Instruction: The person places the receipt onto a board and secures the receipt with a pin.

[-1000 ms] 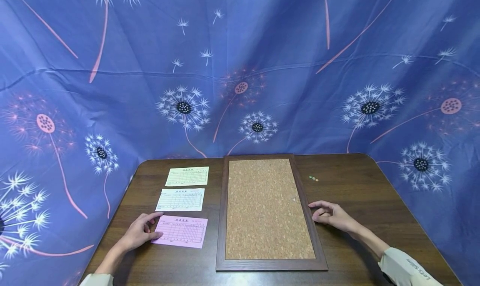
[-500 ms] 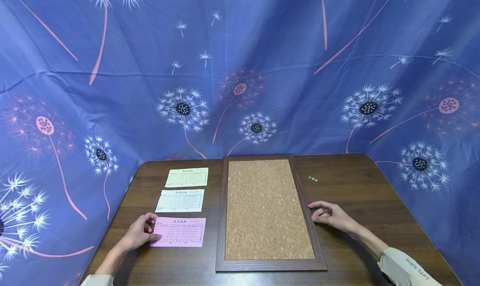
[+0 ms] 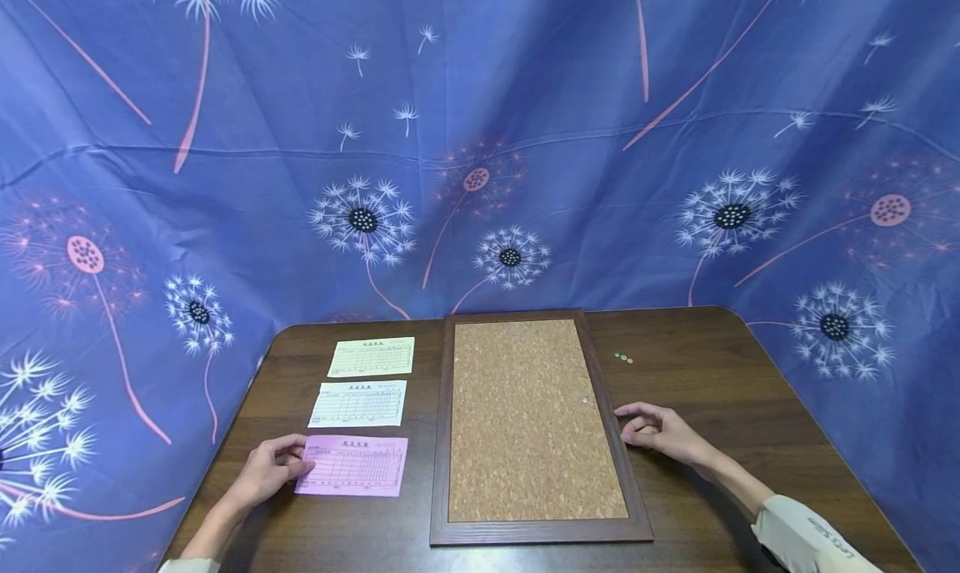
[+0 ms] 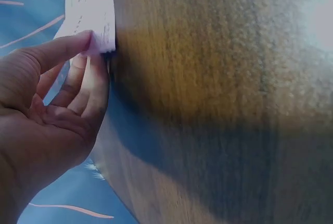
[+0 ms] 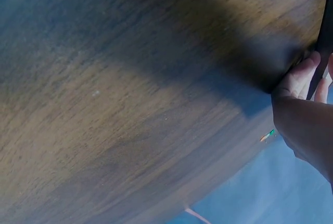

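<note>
In the head view my left hand (image 3: pixel 264 473) pinches the left edge of a pink printed receipt slip (image 3: pixel 354 466). The left wrist view shows the thumb over the slip (image 4: pixel 92 6) and fingers under its edge. Above it lie a white slip (image 3: pixel 357 404) and a pale yellow-green slip (image 3: pixel 371 356). A framed corkboard (image 3: pixel 536 423) lies flat at the middle of the table. My right hand (image 3: pixel 666 434) holds the right side of its brown frame, thumb and fingers bent at the edge. In the right wrist view, the hand (image 5: pixel 302 86) partly hides the dark frame edge.
Several small coloured pieces, perhaps pushpins (image 3: pixel 624 358), lie right of the corkboard. A small whitish spot (image 3: pixel 585 400) is on the cork. The dark wooden table (image 3: pixel 720 364) meets a blue dandelion-print cloth (image 3: pixel 570 181) at the back and sides.
My left fingers have drawn back from above the pink slip's corner to its left edge, and the slip has shifted slightly left. The right hand stays at the frame.
</note>
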{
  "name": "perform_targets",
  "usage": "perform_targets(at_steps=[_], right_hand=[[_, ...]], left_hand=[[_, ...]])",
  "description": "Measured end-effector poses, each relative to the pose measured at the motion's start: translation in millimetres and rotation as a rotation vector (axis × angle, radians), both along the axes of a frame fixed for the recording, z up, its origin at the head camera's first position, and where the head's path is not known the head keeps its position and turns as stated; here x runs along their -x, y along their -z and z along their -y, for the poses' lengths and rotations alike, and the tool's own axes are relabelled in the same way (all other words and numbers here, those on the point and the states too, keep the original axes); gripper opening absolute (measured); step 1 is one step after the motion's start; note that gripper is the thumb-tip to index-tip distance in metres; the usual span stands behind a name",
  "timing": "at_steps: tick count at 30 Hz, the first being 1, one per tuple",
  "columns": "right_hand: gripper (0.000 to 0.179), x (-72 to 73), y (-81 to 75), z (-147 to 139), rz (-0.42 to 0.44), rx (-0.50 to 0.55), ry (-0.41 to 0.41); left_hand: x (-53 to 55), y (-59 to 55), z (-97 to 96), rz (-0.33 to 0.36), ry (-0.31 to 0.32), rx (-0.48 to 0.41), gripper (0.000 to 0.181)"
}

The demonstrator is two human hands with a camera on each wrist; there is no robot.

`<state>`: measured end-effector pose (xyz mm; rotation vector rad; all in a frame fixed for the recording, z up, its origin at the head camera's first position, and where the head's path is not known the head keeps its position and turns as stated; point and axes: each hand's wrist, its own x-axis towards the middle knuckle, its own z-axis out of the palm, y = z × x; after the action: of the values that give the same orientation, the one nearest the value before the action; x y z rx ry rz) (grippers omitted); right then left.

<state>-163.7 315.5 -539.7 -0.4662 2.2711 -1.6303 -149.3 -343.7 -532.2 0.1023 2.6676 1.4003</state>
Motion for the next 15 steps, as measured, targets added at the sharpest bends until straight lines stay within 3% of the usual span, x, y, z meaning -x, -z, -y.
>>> perform_targets(at_steps=[4,9,15], right_hand=[[0.045,-0.8,-0.8,-1.1,0.015,-0.003,0.0],[0.051,0.8,-5.4,-2.0,0.047,-0.005,0.002],[0.051,3.9,-10.9,0.3,0.0,0.011,0.011]], left_hand=[[0.1,-0.4,5.7,0.063,0.04,-0.093,0.035],[1.2,0.2,9.1,0.075,0.052,-0.221,0.04],[2.0,-6.6,10.6,0.101,0.002,-0.327,0.022]])
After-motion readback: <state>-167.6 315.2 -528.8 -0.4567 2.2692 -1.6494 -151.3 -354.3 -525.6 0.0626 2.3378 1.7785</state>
